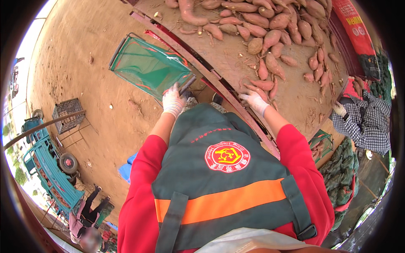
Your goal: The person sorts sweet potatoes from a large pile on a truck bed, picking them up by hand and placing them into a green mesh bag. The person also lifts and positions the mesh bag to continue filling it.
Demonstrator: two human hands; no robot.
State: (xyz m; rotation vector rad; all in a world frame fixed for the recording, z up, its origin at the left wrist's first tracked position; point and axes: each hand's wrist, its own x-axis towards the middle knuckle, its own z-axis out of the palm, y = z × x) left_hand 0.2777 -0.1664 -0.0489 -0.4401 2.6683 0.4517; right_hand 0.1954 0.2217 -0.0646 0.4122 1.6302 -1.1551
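Observation:
My left hand [173, 100], in a white glove, is at the near rim of a green mesh bag [148, 68] stretched open on a metal frame. Its fingertips touch the mesh edge, but whether they grip it is unclear. My right hand [255, 101], also gloved, reaches over the rail of a sorting table [208, 68]. Its fingers lie against the near end of a reddish sweet potato [258, 91]; how firmly they close is hidden. More sweet potatoes [273, 64] lie loose beyond it, thickening into a pile [278, 19] at the far side.
A person in a checked sleeve [364, 120] works at the table's right end, with a second mesh bag [322, 144] near them. Filled green sacks [340, 177] lie at the lower right. A blue three-wheeled cart [52, 180] and a black crate [68, 115] stand to the left.

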